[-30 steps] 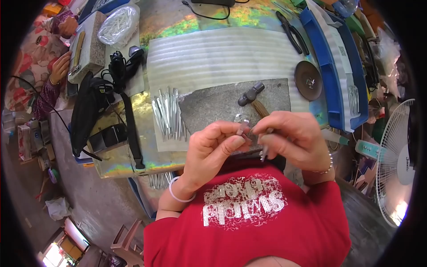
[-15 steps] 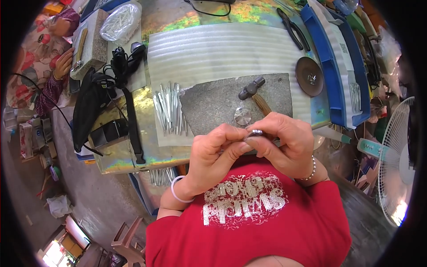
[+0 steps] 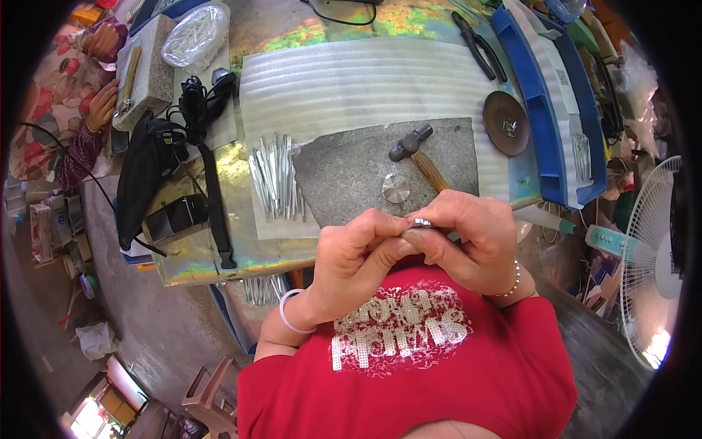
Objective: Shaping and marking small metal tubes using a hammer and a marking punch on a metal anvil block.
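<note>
Between thumbs and forefingers, my left hand (image 3: 352, 254) and my right hand (image 3: 474, 233) pinch a small shiny metal piece (image 3: 420, 223) close to my chest. Most of it is covered by the fingertips, so its exact kind cannot be made out. Just beyond the hands lies a grey stone slab (image 3: 333, 175). On it rest a round silvery metal disc (image 3: 395, 189) and a hammer (image 3: 430, 171), whose wooden handle end is partly hidden behind my right hand. Left of the slab, several thin metal strips (image 3: 275, 179) lie in a loose bunch.
White foam sheeting (image 3: 322, 84) covers the table's middle. To the right are a brown dish (image 3: 503, 132) with small bits, pliers (image 3: 479, 47) and a blue tray (image 3: 550, 164). A black bag (image 3: 142, 175) sits left, near a co-worker's hand (image 3: 102, 106). A fan (image 3: 651, 271) stands right.
Both hands keep their pinch on the small metal piece, with barely any shift in the fingers. The whole view has moved slightly.
</note>
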Demonstrator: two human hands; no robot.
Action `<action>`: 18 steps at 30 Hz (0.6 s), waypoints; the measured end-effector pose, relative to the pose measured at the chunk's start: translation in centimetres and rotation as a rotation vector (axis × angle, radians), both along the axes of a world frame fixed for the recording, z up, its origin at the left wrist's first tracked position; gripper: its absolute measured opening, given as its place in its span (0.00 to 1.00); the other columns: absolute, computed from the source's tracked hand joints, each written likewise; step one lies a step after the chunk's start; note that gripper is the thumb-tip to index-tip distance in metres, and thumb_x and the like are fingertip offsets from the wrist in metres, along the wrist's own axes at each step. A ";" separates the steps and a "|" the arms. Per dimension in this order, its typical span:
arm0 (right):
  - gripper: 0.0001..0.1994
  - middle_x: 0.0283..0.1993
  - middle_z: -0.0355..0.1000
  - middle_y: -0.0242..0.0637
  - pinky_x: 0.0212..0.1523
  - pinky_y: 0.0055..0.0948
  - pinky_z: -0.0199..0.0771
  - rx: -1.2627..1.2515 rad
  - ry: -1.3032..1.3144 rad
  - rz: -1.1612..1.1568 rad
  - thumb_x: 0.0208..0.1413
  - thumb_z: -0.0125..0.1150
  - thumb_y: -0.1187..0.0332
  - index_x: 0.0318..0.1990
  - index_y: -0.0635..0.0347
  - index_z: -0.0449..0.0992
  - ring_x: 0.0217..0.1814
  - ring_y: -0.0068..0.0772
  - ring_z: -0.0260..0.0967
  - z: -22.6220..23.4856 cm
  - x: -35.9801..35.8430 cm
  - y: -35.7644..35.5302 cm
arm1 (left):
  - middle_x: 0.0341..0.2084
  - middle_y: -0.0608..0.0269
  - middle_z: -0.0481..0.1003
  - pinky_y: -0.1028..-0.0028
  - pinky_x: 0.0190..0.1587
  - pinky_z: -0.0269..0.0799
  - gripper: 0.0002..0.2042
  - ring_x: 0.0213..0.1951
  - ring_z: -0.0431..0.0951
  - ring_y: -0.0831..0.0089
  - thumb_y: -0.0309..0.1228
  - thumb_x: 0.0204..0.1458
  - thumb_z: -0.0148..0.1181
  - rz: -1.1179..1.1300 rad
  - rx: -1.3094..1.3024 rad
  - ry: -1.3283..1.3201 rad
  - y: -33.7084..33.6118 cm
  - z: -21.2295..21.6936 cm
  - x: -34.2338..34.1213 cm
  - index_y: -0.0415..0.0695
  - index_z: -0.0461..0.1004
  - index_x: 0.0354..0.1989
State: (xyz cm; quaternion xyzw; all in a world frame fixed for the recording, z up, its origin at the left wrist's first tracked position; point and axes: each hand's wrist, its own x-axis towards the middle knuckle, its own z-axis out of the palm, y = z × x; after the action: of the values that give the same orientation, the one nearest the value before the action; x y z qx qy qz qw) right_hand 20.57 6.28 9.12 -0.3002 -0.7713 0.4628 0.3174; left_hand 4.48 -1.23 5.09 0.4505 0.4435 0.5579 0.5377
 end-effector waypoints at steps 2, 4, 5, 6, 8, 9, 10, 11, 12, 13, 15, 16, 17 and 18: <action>0.07 0.24 0.70 0.39 0.21 0.24 0.68 -0.023 -0.015 0.005 0.46 0.65 0.75 0.32 0.65 0.74 0.22 0.32 0.71 -0.2 0.1 -0.1 | 0.26 0.61 0.78 0.81 0.32 0.73 0.03 0.30 0.78 0.81 0.19 0.53 0.57 -0.070 -0.056 0.047 0.0 0.3 -0.2 0.35 0.71 0.34; 0.03 0.22 0.71 0.34 0.18 0.14 0.64 -0.079 0.053 0.023 0.51 0.60 0.79 0.34 0.68 0.73 0.19 0.17 0.68 -0.7 0.0 -0.1 | 0.25 0.60 0.78 0.81 0.32 0.74 0.02 0.30 0.78 0.81 0.20 0.53 0.56 -0.101 -0.101 -0.024 0.2 0.6 -0.3 0.35 0.70 0.33; 0.02 0.22 0.71 0.33 0.18 0.14 0.63 -0.215 0.057 0.009 0.52 0.59 0.80 0.33 0.68 0.72 0.19 0.16 0.68 -0.6 0.0 -0.1 | 0.25 0.60 0.78 0.81 0.32 0.74 0.03 0.31 0.78 0.80 0.21 0.54 0.55 -0.133 -0.143 -0.094 0.3 0.6 -0.3 0.35 0.68 0.33; 0.02 0.22 0.71 0.32 0.17 0.13 0.63 -0.351 0.060 -0.004 0.52 0.58 0.80 0.31 0.68 0.71 0.19 0.16 0.68 -0.6 0.0 -0.1 | 0.26 0.59 0.78 0.80 0.34 0.74 0.03 0.31 0.78 0.79 0.22 0.55 0.54 -0.151 -0.195 -0.160 0.4 0.5 -0.3 0.34 0.68 0.34; 0.07 0.21 0.71 0.32 0.18 0.15 0.67 -0.657 0.110 -0.063 0.53 0.59 0.76 0.26 0.66 0.68 0.20 0.16 0.70 -0.4 -0.5 0.3 | 0.27 0.59 0.78 0.80 0.35 0.74 0.04 0.32 0.77 0.79 0.22 0.56 0.53 -0.177 -0.240 -0.246 0.5 0.3 -0.5 0.34 0.68 0.34; 0.07 0.21 0.71 0.32 0.18 0.15 0.67 -0.772 0.124 -0.068 0.53 0.59 0.76 0.25 0.65 0.68 0.21 0.16 0.71 -0.2 -0.8 0.8 | 0.28 0.59 0.77 0.81 0.34 0.73 0.05 0.32 0.76 0.79 0.23 0.56 0.54 -0.178 -0.266 -0.307 0.9 0.6 -0.5 0.34 0.68 0.33; 0.08 0.21 0.70 0.31 0.17 0.13 0.64 -0.790 0.163 -0.077 0.54 0.58 0.75 0.25 0.63 0.69 0.19 0.14 0.69 -0.3 -1.0 1.1 | 0.27 0.59 0.76 0.81 0.33 0.73 0.05 0.31 0.75 0.80 0.24 0.56 0.54 -0.191 -0.285 -0.297 1.2 0.8 -0.7 0.34 0.67 0.34; 0.08 0.20 0.69 0.30 0.15 0.13 0.61 -0.776 0.168 -0.081 0.54 0.58 0.74 0.25 0.63 0.69 0.17 0.13 0.65 -0.7 -1.0 1.3 | 0.26 0.60 0.76 0.82 0.32 0.72 0.06 0.30 0.75 0.80 0.24 0.56 0.55 -0.206 -0.303 -0.284 1.5 0.7 -0.9 0.33 0.67 0.34; 0.08 0.19 0.68 0.29 0.14 0.12 0.57 -0.761 0.173 -0.086 0.54 0.58 0.73 0.25 0.62 0.69 0.16 0.11 0.62 -1.3 -1.1 1.5 | 0.25 0.62 0.75 0.82 0.30 0.71 0.07 0.29 0.74 0.81 0.26 0.55 0.56 -0.204 -0.298 -0.297 1.7 0.5 -0.8 0.34 0.67 0.34; 0.09 0.17 0.66 0.27 0.11 0.13 0.49 -0.774 0.186 -0.070 0.55 0.58 0.71 0.24 0.61 0.70 0.12 0.10 0.55 -1.8 -1.0 1.9 | 0.26 0.61 0.75 0.81 0.31 0.73 0.06 0.29 0.75 0.80 0.26 0.56 0.55 -0.238 -0.347 -0.273 2.0 0.6 -1.2 0.34 0.68 0.35; 0.09 0.16 0.64 0.25 0.10 0.13 0.45 -0.895 0.219 -0.077 0.55 0.59 0.70 0.24 0.60 0.69 0.11 0.09 0.51 -2.3 -1.2 2.2 | 0.25 0.61 0.76 0.83 0.27 0.73 0.07 0.26 0.76 0.80 0.27 0.56 0.56 -0.294 -0.414 -0.207 2.5 1.2 -1.8 0.36 0.69 0.37; 0.09 0.16 0.64 0.26 0.10 0.13 0.45 -0.928 0.224 -0.062 0.55 0.58 0.69 0.24 0.60 0.70 0.11 0.10 0.51 -2.5 -1.3 2.3 | 0.25 0.61 0.76 0.83 0.27 0.73 0.07 0.26 0.76 0.80 0.27 0.56 0.56 -0.287 -0.418 -0.210 2.6 1.0 -2.0 0.36 0.69 0.37; 0.09 0.16 0.64 0.26 0.10 0.13 0.45 -0.933 0.220 -0.058 0.55 0.58 0.69 0.24 0.60 0.70 0.11 0.10 0.51 -2.8 -1.4 2.4 | 0.24 0.62 0.76 0.84 0.24 0.72 0.08 0.23 0.76 0.81 0.28 0.55 0.57 -0.309 -0.460 -0.233 2.8 0.8 -2.2 0.36 0.69 0.36; 0.09 0.17 0.64 0.26 0.09 0.13 0.45 -1.009 0.254 -0.047 0.55 0.58 0.69 0.25 0.60 0.70 0.11 0.10 0.51 -3.1 -1.5 2.5 | 0.22 0.63 0.75 0.85 0.21 0.72 0.08 0.21 0.75 0.82 0.30 0.55 0.58 -0.332 -0.502 -0.256 2.8 0.6 -2.3 0.36 0.70 0.36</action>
State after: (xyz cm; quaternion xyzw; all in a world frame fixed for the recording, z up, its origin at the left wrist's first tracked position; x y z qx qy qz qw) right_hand 19.03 8.79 6.07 -0.3744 -0.4006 0.8027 0.2344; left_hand 2.16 1.61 5.73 0.2961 0.4163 0.3883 0.7670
